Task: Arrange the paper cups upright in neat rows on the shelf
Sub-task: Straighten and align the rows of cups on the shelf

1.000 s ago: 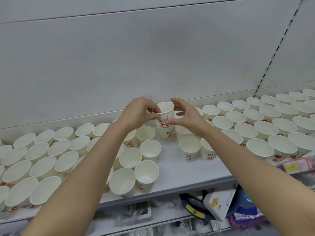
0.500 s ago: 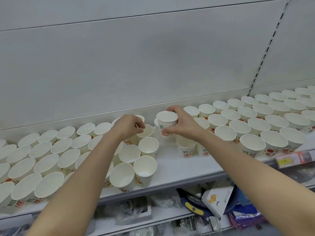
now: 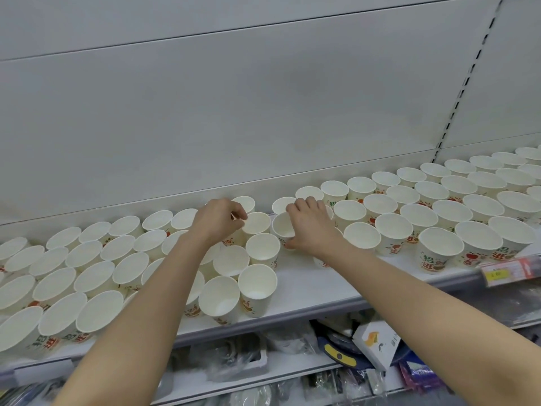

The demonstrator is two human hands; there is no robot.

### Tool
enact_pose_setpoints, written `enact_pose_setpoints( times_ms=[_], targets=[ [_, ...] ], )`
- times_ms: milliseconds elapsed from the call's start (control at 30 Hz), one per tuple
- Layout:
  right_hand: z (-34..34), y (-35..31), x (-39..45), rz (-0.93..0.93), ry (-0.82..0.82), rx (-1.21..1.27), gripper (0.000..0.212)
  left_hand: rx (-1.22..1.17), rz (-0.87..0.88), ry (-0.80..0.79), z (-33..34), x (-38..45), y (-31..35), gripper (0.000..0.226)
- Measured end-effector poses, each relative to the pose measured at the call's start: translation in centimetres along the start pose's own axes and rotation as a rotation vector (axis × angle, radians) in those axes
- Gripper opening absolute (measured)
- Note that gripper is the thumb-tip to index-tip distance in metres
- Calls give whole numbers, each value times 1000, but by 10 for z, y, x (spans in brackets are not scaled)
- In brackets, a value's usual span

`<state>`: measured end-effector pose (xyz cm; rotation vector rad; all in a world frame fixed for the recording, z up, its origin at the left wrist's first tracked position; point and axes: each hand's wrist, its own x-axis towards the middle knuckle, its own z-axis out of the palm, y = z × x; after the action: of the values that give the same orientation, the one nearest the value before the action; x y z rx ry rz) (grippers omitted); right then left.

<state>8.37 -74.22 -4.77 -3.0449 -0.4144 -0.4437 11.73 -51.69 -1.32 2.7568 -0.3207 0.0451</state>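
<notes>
Paper cups (image 3: 392, 232) cover the white shelf (image 3: 307, 291) nearly end to end, all upright w/ mouths up, red and green print on their sides. Taking the person's right hand (image 3: 313, 227) as the landmark: it's curled over one cup (image 3: 282, 228) near the back of the shelf, thumb low on the cup's side and fingers (image 3: 304, 205) hooked over the far rim, so it grips that cup, which leans a bit toward the camera. Just behind it sits another cup (image 3: 282, 203) by the back panel (image 3: 263, 112). To the right of that hand the cups run in fairly tidy rows, approx. four deep, out to the frame edge. Just left of it, the left hand (image 3: 218, 219) has fingers bent down among the cups, tips at the rim of a cup (image 3: 257, 222); looks like a pinch on the rim, but the knuckles hide the contact, so can't tell for sure. Below and left of the right hand stands a looser cluster (image 3: 251, 276), w/ a bare strip of shelf directly in front of the hand. Further left, more rows (image 3: 73, 273) packed rim to rim. Under the shelf's front edge, well below the hand, a lower level holds a small white box (image 3: 377, 344), plastic-wrapped goods etc. A red-and-yellow price tag (image 3: 509, 271) clips to the shelf edge, far right of the hand.
</notes>
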Motion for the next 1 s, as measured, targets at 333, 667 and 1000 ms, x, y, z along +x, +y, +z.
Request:
enact_pose_setpoints(
  times_ms=[333, 667, 1000],
  targets=[
    [-5, 6, -1, 15, -16, 2, 68, 9, -46, 15, 1, 3, 2, 14],
    [-13, 11, -6, -85, -8, 84, 13, -37, -38, 123, 13, -7, 36, 16],
    [-11, 7, -8, -158, 29, 110, 8, -23, -59, 154, 8, -19, 21, 14]
  ],
)
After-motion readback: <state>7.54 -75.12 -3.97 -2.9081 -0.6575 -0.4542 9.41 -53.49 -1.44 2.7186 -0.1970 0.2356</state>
